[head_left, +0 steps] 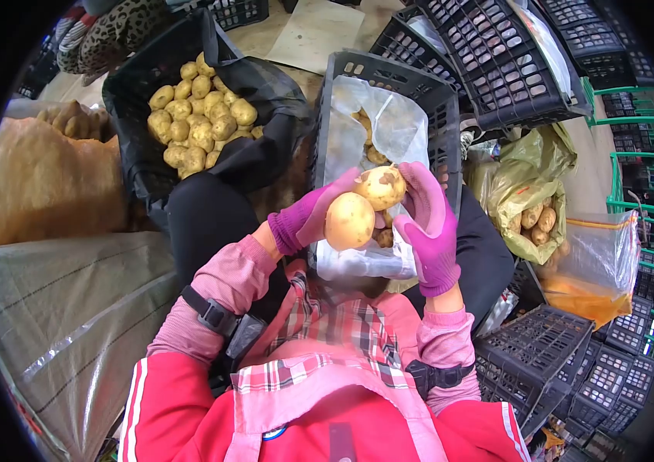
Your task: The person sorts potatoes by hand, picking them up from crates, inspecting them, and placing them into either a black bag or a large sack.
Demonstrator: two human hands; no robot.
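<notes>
Two potatoes (348, 221) are held up over a black crate (327, 92) lined with clear plastic (400, 127) — the left hand (304, 219) is curled around the lower, smoother potato, and the right hand (433, 227) is closed against the upper potato (381, 186), which has dark blemishes and rests on the first. Both hands wear purple gloves. The potatoes look firm, dense and rounded, with dry dusty skin, so they would probably roll rather than slip; a grip round the broad middle, palm underneath, should suit them best. A few more potatoes lie in the lined crate, too hidden to count. One bag-lined bin (130, 104) to the left holds a heap of several dozen; one yellow bag (529, 183) on the right shows about four. Empty crates (496, 69) are stacked beyond — one brown sack (42, 185) lies far left.
</notes>
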